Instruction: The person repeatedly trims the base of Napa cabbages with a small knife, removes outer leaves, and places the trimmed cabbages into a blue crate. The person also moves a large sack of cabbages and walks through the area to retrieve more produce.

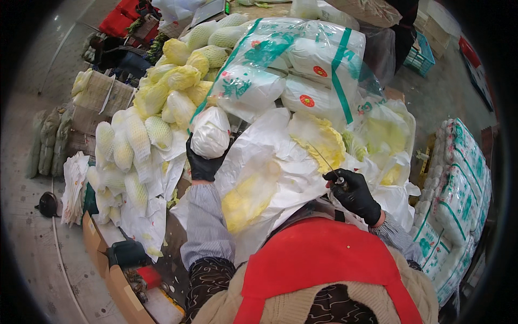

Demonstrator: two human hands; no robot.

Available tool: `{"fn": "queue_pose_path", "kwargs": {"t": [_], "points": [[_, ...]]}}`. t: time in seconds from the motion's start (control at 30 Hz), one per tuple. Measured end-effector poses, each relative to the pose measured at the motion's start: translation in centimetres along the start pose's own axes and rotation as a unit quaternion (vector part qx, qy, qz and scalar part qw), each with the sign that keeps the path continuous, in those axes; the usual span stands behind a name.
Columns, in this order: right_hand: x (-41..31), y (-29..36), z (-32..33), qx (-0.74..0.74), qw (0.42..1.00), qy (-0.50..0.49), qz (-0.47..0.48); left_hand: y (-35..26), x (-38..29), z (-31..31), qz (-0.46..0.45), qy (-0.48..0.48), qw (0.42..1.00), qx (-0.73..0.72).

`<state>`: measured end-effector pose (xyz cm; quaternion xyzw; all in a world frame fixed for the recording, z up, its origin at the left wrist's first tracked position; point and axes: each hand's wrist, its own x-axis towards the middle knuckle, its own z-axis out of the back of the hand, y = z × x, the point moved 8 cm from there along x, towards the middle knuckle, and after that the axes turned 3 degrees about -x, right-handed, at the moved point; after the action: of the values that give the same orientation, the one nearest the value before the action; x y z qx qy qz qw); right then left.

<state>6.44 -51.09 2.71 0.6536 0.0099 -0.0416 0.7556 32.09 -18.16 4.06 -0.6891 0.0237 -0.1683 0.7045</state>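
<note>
A white-wrapped bundle (210, 133), its contents hidden, rests in my black-gloved left hand (205, 167), fingers around its lower end. It is at the near left corner of a clear plastic bag (267, 48) with green print, which covers several similar white bundles (309, 91). My right hand (356, 196), also gloved in black, grips a thin-bladed knife (323, 156) that points up and left. Under the blade lies a loose yellow napa cabbage leaf (317, 135). Another pale leaf (251, 198) is spread on crumpled white paper (283, 178) between my hands.
Bare yellow napa cabbages (174, 81) and others in foam net sleeves (131, 139) are heaped on the left. A lined bin (390, 133) with leaves stands right. Stacked packed bags (457, 194) fill the far right. A cardboard box (97, 239) holds tools at lower left.
</note>
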Motion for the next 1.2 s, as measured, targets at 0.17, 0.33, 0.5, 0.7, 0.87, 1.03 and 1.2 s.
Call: {"fn": "queue_pose_path", "kwargs": {"t": [0.17, 0.33, 0.5, 0.7, 0.87, 1.03, 1.2], "points": [[1.1, 3.4, -4.5, 0.106, 0.991, 0.080, -0.009, -1.6, -7.2, -1.2, 0.074, 0.036, 0.989, -0.126], [4.0, 4.3, -10.6, 0.210, 0.963, 0.159, -0.057, 0.5, -16.1, -5.0, 0.198, 0.090, 0.838, -0.501], [4.6, -1.1, -10.5, 0.096, 0.993, 0.022, -0.058, -1.7, -19.4, -4.6, 0.085, 0.022, 0.994, 0.062], [6.0, -4.7, -14.7, 0.122, 0.988, 0.079, -0.044, -2.2, -18.0, -5.2, 0.159, 0.132, 0.956, 0.210], [5.9, -5.2, -15.1, 0.146, 0.982, 0.095, -0.071, -1.2, -15.9, -5.0, 0.129, 0.197, 0.961, 0.143], [5.4, -6.2, -14.0, 0.191, 0.978, 0.044, -0.075, 0.7, -16.1, -5.2, 0.157, 0.151, 0.968, 0.125], [4.8, -7.0, -12.7, 0.144, 0.985, 0.023, -0.092, 0.0, -16.6, -7.4, 0.011, 0.159, 0.953, 0.258]]}}
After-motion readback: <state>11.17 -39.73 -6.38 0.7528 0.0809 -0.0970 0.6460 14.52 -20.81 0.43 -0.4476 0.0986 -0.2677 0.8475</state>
